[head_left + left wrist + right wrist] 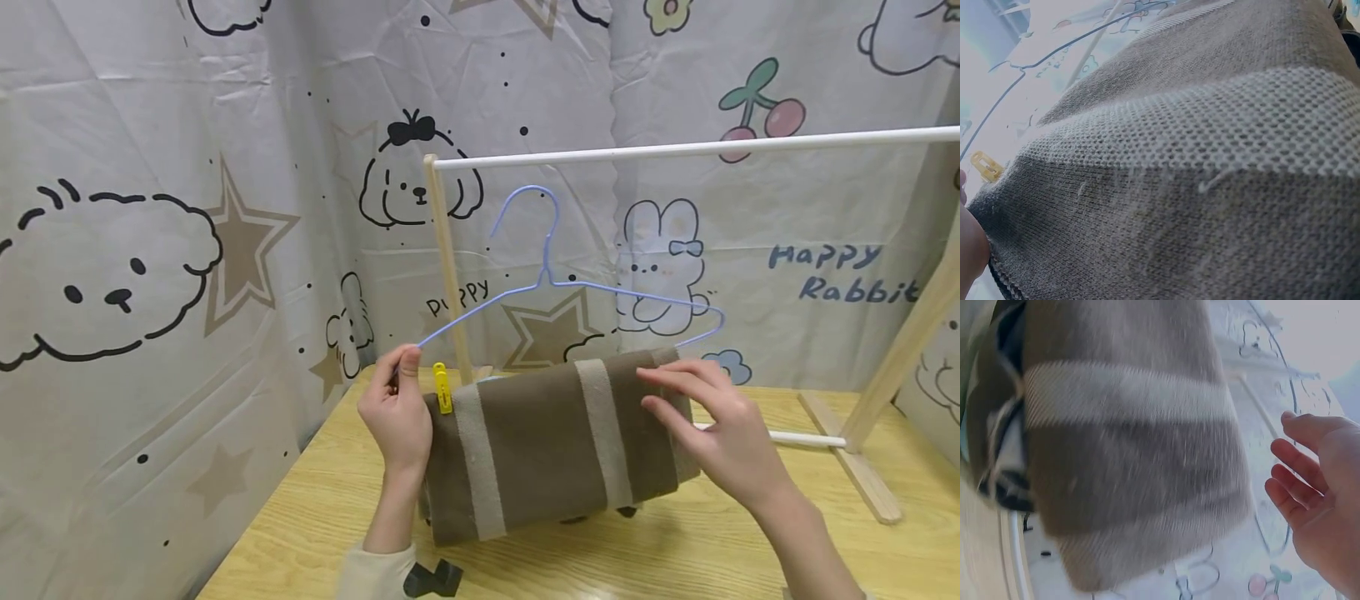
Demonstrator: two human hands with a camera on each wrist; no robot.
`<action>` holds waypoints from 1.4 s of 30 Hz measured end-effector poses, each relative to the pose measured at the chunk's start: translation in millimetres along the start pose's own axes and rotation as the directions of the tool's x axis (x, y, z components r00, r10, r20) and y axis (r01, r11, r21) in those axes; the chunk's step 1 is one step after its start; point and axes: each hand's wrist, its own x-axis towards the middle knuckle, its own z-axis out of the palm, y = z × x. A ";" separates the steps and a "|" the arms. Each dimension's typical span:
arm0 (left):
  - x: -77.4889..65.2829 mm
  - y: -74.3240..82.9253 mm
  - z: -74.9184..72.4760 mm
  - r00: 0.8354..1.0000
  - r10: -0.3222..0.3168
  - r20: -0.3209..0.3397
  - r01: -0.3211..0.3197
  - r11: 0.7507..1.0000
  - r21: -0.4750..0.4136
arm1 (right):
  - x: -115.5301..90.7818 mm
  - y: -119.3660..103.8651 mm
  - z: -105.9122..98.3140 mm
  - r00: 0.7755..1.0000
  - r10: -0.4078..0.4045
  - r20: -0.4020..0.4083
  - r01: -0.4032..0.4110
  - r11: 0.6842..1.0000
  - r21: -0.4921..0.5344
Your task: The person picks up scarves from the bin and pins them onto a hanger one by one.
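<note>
A folded brown knitted cloth (540, 450) with pale stripes hangs over the lower part of a thin blue wire hanger (546, 279). My left hand (400, 408) pinches the hanger's left corner. Just beside it, a yellow clip (442, 390) grips the cloth's upper left edge. At the cloth's right end is my right hand (727, 433), its fingers loosely bent. Seen from the right wrist, that hand (1329, 487) is apart from the cloth (1141, 469) and holds nothing. Folds of cloth hide the hanger's bottom bar.
Behind the hanger stands a rack with a white top rod (645, 152), a wooden left post (448, 267) and a wooden right foot (855, 458). Under everything lies a wood-grain table (285, 533). A printed curtain (150, 150) closes off the back and left.
</note>
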 end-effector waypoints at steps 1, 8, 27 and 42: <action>0.7 0.1 -1.0 1.000 0.000 -0.004 0.000 1.000 0.001 | -2.7 2.3 -3.9 1.000 0.017 0.002 -0.017 1.000 -0.015; 1.7 -0.3 -2.9 1.000 0.005 0.003 -0.005 1.000 -0.002 | -21.0 16.6 -24.2 0.986 0.159 0.049 -0.154 0.983 -0.102; 0.1 -1.8 0.5 1.000 0.008 0.010 -0.008 1.000 0.004 | -45.5 59.2 -59.9 0.956 0.280 0.093 -0.255 0.943 -0.211; -1.5 -2.6 2.8 0.999 0.034 0.011 -0.034 0.999 0.014 | -72.7 92.8 -63.3 0.869 0.396 0.298 -0.336 0.913 -0.232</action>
